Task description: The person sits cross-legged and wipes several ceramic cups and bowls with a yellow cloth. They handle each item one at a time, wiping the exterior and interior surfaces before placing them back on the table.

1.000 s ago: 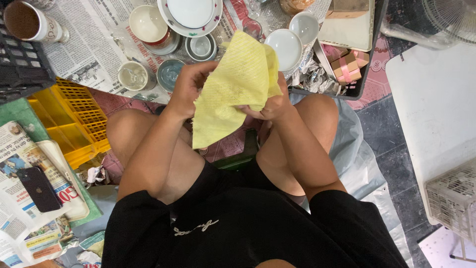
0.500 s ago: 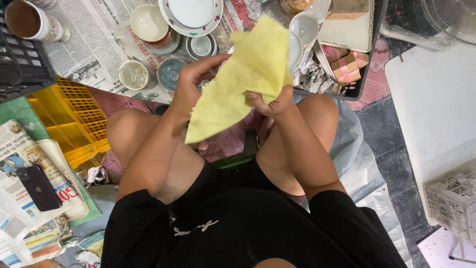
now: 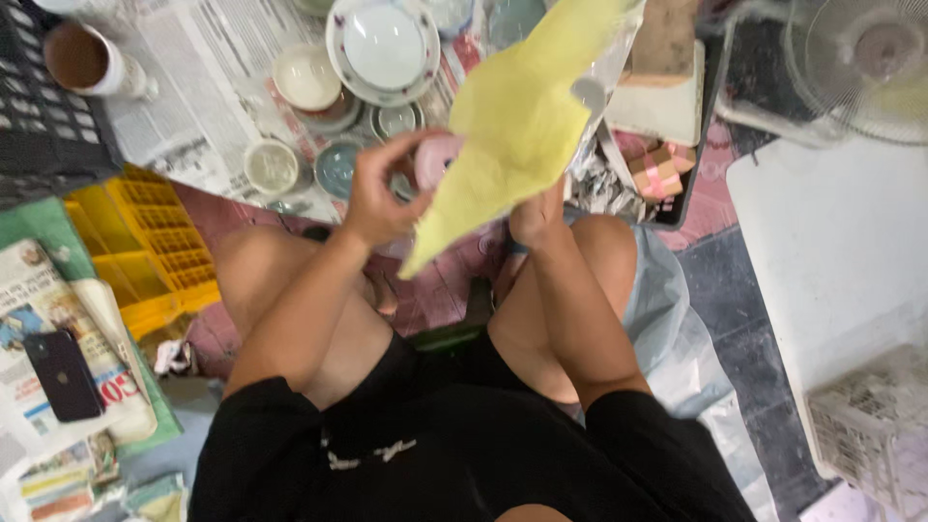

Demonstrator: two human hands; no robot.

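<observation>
My left hand [image 3: 382,198] grips a small pink cup [image 3: 437,159] by its side, raised above my knees. A yellow cloth [image 3: 517,126] hangs against the cup and spreads up and to the right. My right hand [image 3: 537,218] is under the cloth and holds its lower part; most of its fingers are hidden. Below both hands are my bare knees and black shorts.
Newspaper on the floor carries stacked plates [image 3: 382,43], small bowls [image 3: 306,77], saucers [image 3: 272,166] and a brown mug [image 3: 82,60]. A yellow crate [image 3: 155,242] lies at left, a black phone [image 3: 63,375] on papers. A fan [image 3: 865,63] and a white board [image 3: 841,261] are right.
The cloth has swung up and to the right, uncovering the pink cup in my left hand. The view has shifted slightly closer to the dishes.
</observation>
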